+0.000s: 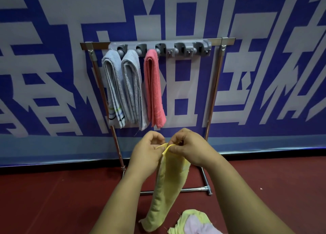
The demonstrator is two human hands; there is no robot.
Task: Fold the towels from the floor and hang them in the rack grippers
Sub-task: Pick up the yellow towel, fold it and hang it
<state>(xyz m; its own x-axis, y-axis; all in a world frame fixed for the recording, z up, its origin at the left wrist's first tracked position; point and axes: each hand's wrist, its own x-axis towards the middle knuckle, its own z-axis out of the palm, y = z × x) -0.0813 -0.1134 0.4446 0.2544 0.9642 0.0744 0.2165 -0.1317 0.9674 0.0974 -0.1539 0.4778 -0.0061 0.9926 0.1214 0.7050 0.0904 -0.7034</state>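
A folded yellow towel [167,184] hangs from both my hands in front of the rack. My left hand [147,151] and my right hand [188,145] pinch its top edge side by side. The grey gripper rail [159,47] sits on a metal stand [214,92]. Its three left grippers hold a striped light-blue towel [112,87], a grey towel [133,87] and a pink towel [153,89], each folded. The two right grippers [192,48] hold nothing.
A crumpled pile of yellow-green and pale pink towels [192,223] lies on the dark red floor [53,198] at the bottom of the view. A blue and white patterned wall [264,75] stands right behind the rack. The stand's foot bar [194,189] crosses the floor.
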